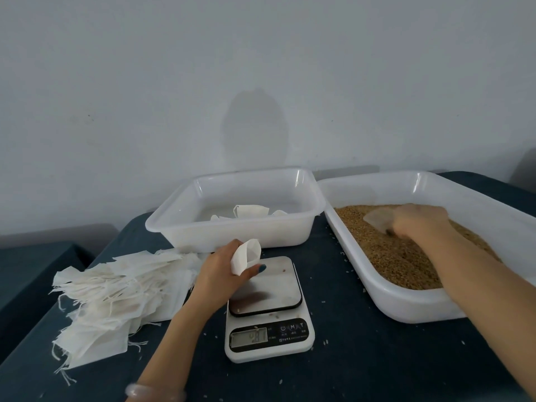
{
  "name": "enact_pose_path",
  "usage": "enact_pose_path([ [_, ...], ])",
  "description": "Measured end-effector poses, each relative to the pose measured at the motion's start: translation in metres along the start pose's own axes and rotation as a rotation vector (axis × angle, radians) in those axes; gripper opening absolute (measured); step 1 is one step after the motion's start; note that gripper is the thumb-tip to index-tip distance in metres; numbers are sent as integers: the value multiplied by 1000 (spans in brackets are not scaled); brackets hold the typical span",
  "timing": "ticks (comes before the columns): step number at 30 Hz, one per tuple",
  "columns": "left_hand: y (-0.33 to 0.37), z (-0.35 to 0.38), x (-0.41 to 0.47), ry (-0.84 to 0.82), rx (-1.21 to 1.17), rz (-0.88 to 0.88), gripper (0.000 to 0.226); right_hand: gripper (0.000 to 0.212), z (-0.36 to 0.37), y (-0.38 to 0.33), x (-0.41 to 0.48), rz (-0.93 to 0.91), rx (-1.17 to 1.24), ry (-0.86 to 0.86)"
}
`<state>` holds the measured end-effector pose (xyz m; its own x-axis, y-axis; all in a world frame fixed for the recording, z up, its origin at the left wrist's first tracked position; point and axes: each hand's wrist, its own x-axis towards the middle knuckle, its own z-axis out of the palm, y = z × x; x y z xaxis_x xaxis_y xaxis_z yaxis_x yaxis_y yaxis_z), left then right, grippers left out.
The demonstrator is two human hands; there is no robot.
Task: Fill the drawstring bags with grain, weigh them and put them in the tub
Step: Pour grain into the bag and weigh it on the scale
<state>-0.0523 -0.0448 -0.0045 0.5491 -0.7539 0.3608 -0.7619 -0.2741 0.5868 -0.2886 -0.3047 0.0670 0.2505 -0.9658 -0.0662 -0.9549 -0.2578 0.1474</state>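
Dark blue table [348, 358], pale wall [261, 68] behind. I see the left hand [220, 268] over the scale [268, 309], thumb & fingers pinching an open drawstring bag [246, 255]. The right hand [417, 221] is in the grain [400, 256] tray [406, 309], fingers curled on a clear scoop [377, 217], all blurry. At the back the tub [232, 230] holds a few filled bags [249, 211]. The empty bags [116, 291] lie in a pile on the left. Scale nos. too fuzzy to read.
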Motion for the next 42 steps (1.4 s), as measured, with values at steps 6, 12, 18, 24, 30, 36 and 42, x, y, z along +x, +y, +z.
enact_pose_path([
  [6,-1,0,0,2,-6,2,37,27,-9,-17,-8,158,-204,-60],
  [12,0,0,-1,6,-12,5,36,33,-2,-29,-13,63,-339,-18],
  [18,1,0,-2,6,-12,0,39,35,4,-32,-11,-175,-75,-131],
  [24,1,1,-1,-3,-7,-9,38,32,8,-29,-4,-249,175,-161],
  [30,0,0,0,-1,-26,-12,38,17,0,-27,-4,-191,-49,2],
  [36,1,0,-1,-10,-3,7,40,64,7,-42,-7,-352,-14,-91],
  [42,1,-1,-2,-16,3,2,39,27,6,-35,2,-273,371,-169],
])
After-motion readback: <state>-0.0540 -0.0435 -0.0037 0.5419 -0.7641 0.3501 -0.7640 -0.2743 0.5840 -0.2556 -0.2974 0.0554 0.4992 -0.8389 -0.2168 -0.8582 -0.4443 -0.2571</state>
